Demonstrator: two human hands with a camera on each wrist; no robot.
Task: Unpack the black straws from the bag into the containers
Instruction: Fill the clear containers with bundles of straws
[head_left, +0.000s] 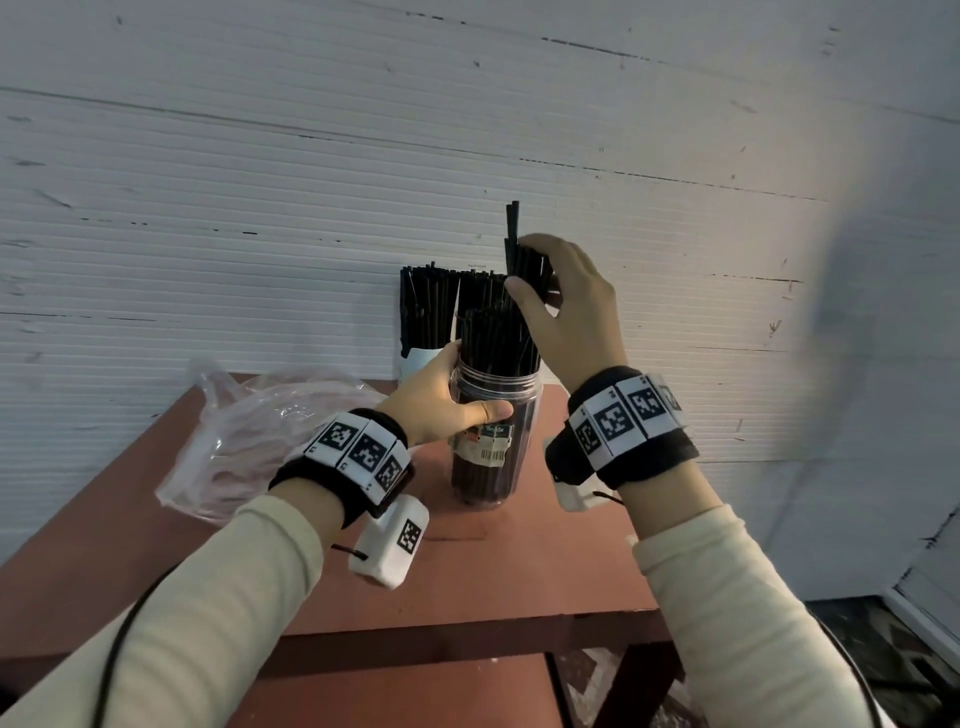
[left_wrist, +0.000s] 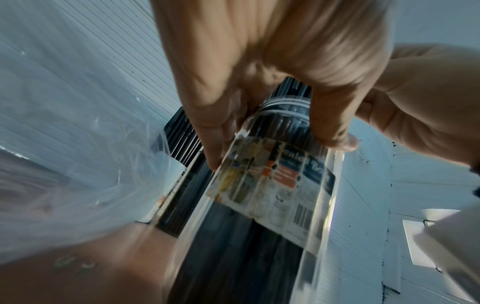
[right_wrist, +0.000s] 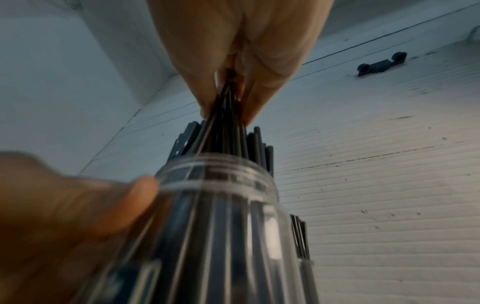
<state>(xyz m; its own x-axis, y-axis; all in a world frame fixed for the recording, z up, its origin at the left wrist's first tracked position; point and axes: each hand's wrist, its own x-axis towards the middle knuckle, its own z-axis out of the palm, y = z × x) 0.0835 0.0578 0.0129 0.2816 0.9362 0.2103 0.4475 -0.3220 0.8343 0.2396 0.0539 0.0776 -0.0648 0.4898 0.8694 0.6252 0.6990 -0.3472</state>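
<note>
Head view: a reddish-brown worktop (head_left: 519, 561) stands against a white ribbed wall (head_left: 260, 182). A clear cylindrical plastic jar with a printed paper label (head_left: 491, 441) stands upright near the far edge of the worktop, filled with thin black plastic straws (head_left: 496, 343) whose tops rise above its threaded rim. The left hand (head_left: 441, 397) wraps the jar's upper part, thumb across the near face just above the label and fingers behind; its grip is clamped on the jar. The right hand (head_left: 563, 306) is raised above the jar mouth, thumb and fingers pinched together on a small bundle of the black straws (head_left: 519, 260), whose upper ends project above the fingers and whose lower ends reach down among the straws in the jar. Behind the jar, at the far edge against the wall, a second container of black straws (head_left: 428, 312) stands upright. A crumpled clear plastic bag (head_left: 249, 441) lies on the left part of the worktop, beside the left wrist. Both wrists carry black bands with white coded markers.

Left wrist view: the left hand (left_wrist: 272, 72) grips the jar (left_wrist: 259, 226) just under its rim, the thumb tip touching the label's top edge; the bag (left_wrist: 78, 164) lies just left.

Right wrist view: the right hand (right_wrist: 233, 61) pinches the bundle (right_wrist: 226, 127) directly above the jar's rim (right_wrist: 215, 174).
</note>
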